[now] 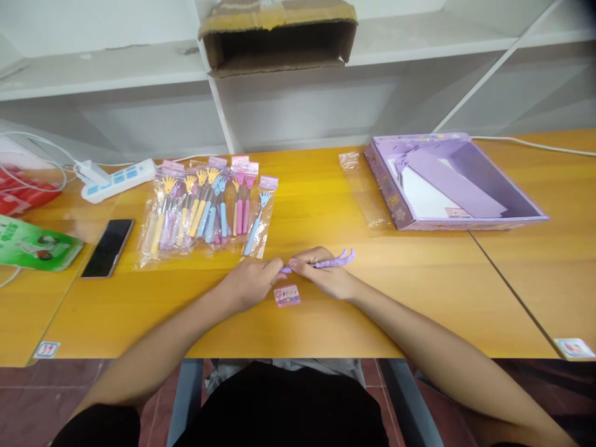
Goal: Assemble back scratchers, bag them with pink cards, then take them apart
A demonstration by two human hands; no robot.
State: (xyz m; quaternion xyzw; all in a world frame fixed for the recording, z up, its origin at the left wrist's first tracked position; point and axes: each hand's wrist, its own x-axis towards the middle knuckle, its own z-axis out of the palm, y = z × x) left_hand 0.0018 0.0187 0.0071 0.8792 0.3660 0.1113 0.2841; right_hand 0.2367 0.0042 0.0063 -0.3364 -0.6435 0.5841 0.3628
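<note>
Both my hands rest on the yellow table near its front middle. My right hand is closed around a purple hand-shaped back scratcher, whose claw end sticks out to the right. My left hand pinches the scratcher's other end, fingers closed. A small pink printed card lies on the table just below my fingers. Behind my left hand lies a row of several bagged scratchers in yellow, blue and pink.
An open purple box sits at the back right, with an empty clear bag beside it. A black phone, a white power strip and a green packet lie at the left. A cardboard box stands on the shelf behind.
</note>
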